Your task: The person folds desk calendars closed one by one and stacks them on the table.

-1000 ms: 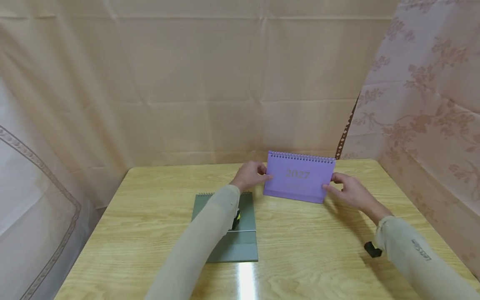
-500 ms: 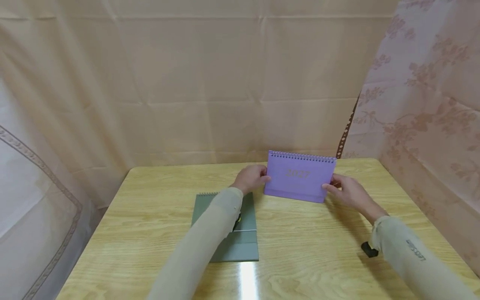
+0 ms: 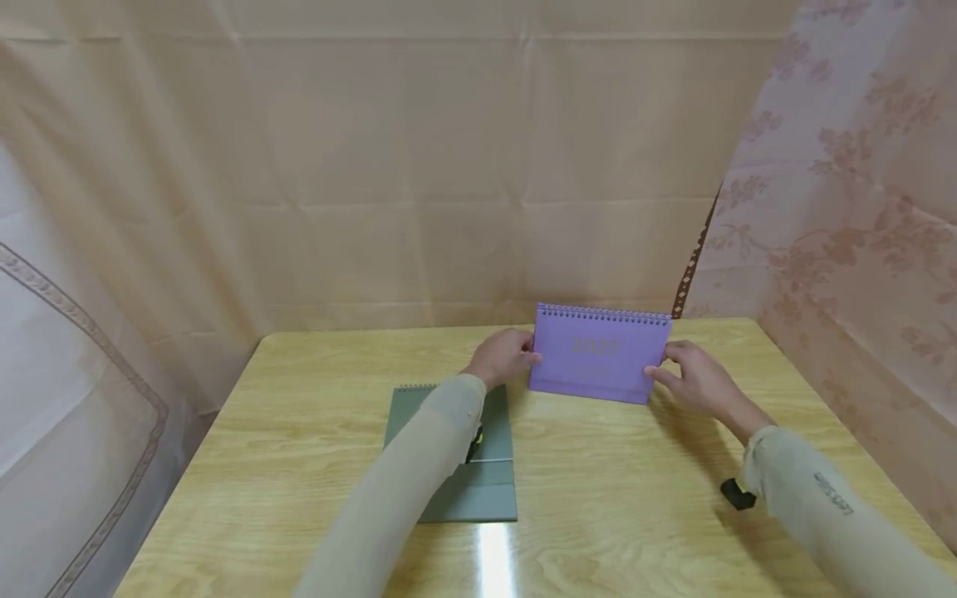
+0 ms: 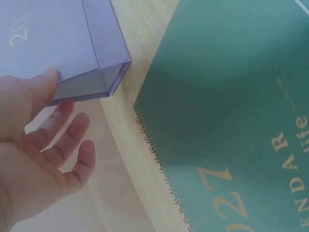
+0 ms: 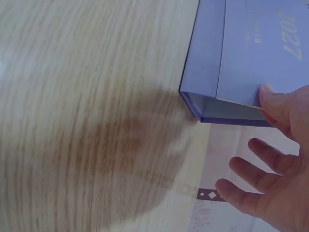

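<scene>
A purple spiral-bound desk calendar (image 3: 591, 370) marked 2027 stands upright near the back of the table, its base folded into a tent. My left hand (image 3: 503, 357) pinches its left side edge between thumb and fingers. On the opposite edge, my right hand (image 3: 695, 378) pinches it the same way. In both wrist views the thumbs press the front cover while the other fingers spread loosely behind or below. A green 2027 calendar (image 3: 486, 490) lies flat under my left forearm, partly hidden by the sleeve; its coil (image 4: 159, 164) shows in the left wrist view.
The wooden table (image 3: 299, 465) ends at a beige curtain (image 3: 389, 166) just behind the purple calendar. A pinkish floral curtain (image 3: 860, 232) hangs along the right side, and a whitish one (image 3: 67, 374) on the left.
Both hands keep their hold on the purple calendar, which shows almost the same spot and angle throughout. The right forearm has shifted slightly left.
</scene>
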Action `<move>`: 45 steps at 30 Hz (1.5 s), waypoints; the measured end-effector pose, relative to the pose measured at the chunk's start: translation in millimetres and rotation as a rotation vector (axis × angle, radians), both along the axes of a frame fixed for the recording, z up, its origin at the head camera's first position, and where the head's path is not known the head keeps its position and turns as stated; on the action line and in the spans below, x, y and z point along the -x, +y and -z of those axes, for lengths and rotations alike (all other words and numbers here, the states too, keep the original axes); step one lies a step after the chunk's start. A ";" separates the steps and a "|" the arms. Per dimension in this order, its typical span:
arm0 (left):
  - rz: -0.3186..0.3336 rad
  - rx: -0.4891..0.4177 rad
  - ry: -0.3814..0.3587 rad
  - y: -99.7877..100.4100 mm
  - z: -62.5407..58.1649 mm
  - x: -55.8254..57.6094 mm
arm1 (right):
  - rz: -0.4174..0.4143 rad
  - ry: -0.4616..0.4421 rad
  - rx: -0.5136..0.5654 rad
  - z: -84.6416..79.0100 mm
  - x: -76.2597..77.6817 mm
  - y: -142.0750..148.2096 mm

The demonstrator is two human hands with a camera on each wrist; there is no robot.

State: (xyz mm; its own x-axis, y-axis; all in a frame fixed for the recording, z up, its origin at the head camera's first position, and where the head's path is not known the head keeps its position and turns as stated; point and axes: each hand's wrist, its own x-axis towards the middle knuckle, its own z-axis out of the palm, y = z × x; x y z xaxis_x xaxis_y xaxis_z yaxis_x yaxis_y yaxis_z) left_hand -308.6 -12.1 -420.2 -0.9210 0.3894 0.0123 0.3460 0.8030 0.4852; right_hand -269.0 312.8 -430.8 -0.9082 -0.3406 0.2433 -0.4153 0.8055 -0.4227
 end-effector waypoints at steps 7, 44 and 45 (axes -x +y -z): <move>0.007 0.011 0.030 1.4 -3.5 -0.3 | -0.006 0.032 0.016 -3.4 -2.9 -0.5; -0.009 -0.377 0.009 -57.4 -30.2 -28.3 | -0.051 -0.031 0.270 -41.5 -17.7 -37.5; -0.012 -0.379 0.010 -60.5 -30.5 -29.3 | -0.059 -0.039 0.276 -41.6 -17.5 -39.3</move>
State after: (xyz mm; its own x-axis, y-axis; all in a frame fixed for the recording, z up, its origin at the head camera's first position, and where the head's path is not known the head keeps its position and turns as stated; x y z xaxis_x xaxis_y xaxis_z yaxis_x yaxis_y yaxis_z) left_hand -279.3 -72.5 -389.7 -0.9244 0.3451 0.1625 0.3442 0.5711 0.7452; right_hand -251.5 273.5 -389.2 -0.8993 -0.3183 0.2998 -0.4371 0.6326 -0.6394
